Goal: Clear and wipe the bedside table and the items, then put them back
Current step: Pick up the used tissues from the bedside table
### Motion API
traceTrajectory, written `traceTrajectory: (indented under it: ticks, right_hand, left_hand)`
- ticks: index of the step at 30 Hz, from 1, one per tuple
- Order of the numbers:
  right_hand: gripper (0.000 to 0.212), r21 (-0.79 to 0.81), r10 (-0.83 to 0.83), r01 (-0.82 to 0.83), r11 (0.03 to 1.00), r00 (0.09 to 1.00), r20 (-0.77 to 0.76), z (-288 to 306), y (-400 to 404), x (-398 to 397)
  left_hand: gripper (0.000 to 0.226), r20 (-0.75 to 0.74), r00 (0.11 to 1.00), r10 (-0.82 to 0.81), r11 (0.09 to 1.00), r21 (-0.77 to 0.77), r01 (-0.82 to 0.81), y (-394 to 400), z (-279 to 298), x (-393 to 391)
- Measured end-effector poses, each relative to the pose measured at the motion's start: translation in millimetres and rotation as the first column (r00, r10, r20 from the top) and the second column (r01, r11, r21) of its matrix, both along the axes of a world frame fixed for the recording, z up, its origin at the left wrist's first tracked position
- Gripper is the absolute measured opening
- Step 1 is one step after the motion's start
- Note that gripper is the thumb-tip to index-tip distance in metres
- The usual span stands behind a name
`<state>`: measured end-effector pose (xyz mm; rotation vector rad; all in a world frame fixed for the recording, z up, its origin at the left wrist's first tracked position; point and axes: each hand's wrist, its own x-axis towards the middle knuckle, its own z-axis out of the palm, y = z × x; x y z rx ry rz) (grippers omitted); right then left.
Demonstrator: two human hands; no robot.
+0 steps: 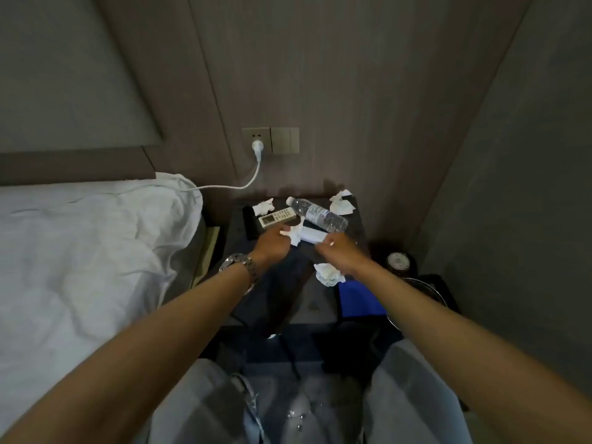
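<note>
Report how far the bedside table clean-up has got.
Barely started. Nothing looks cleared: the bottle, remote and crumpled tissues at the back and front still lie on the table. In hand: the left hand grips a tissue; the right hand reaches beside it. Left: clearing, wiping, putting back.

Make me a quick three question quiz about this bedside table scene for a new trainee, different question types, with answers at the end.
1. True or false: the water bottle stands upright on the table.
2. Which hand wears the wristwatch? A) left B) right C) neither
3. Fill in: the white cable runs from the wall socket toward the ____.

Key:
1. False; it lies on its side, beside the remote.
2. A; the left hand wears it and grips a crumpled tissue; the right hand is bare.
3. Bed.
</note>
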<state>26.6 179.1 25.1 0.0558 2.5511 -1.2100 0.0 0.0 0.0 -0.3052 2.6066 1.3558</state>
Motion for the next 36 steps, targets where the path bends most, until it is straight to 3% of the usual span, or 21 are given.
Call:
traceTrajectory:
  ticks: [2, 4, 7, 10, 15, 20, 23, 26, 31, 36]
  right_hand:
    - [0.021, 0.147, 0.051, -0.055, 0.988, 0.998, 0.028, -24, 1, -17]
    - [0.027, 0.248, 0.070, -0.093, 0.964, 0.993, 0.097, -48, 3, -25]
    - [0.052, 0.402, 0.111, -0.149, 0.903, 0.987, 0.116, -75, 4, -34]
    - [0.073, 0.520, 0.110, -0.164, 0.838, 0.985, 0.134, -100, 0, -41]
    - [0.073, 0.636, 0.124, -0.183, 0.750, 0.983, 0.136, -125, -8, -51]
    - [0.050, 0.706, 0.139, -0.145, 0.693, 0.988, 0.067, -135, -9, -53]
    - [0.033, 0.685, 0.157, -0.106, 0.720, 0.988, -0.012, -136, -9, -55]
    - [0.021, 0.586, 0.130, -0.039, 0.809, 0.985, -0.114, -128, -7, -58]
    - [0.026, 0.434, 0.038, 0.090, 0.896, 0.960, -0.278, -95, -1, -93]
    - [0.031, 0.363, -0.024, 0.148, 0.920, 0.946, -0.325, -75, 4, -161]
  left_hand:
    - [0.040, -0.071, 0.993, -0.095, 0.980, -0.180, 0.081, -4, -15, -18]
    - [0.054, -0.044, 0.976, -0.214, 0.913, -0.363, 0.184, -11, -36, -32]
    - [0.065, 0.014, 0.961, -0.276, 0.806, -0.541, 0.239, -14, -60, -52]
    - [0.065, -0.053, 0.952, -0.300, 0.748, -0.632, 0.201, -14, -80, -70]
    - [0.053, 0.032, 0.955, -0.295, 0.738, -0.627, 0.249, -10, -107, -97]
    - [0.040, -0.056, 0.962, -0.268, 0.733, -0.660, 0.166, -7, -120, -97]
    - [0.029, -0.151, 0.958, -0.243, 0.813, -0.571, 0.116, -10, -119, -95]
    - [0.023, -0.282, 0.919, -0.275, 0.875, -0.471, 0.117, -16, -109, -95]
    - [0.042, -0.454, 0.848, -0.275, 0.919, -0.384, 0.092, -29, -89, -117]
    - [0.035, -0.446, 0.873, -0.195, 0.930, -0.368, 0.019, -51, -76, -158]
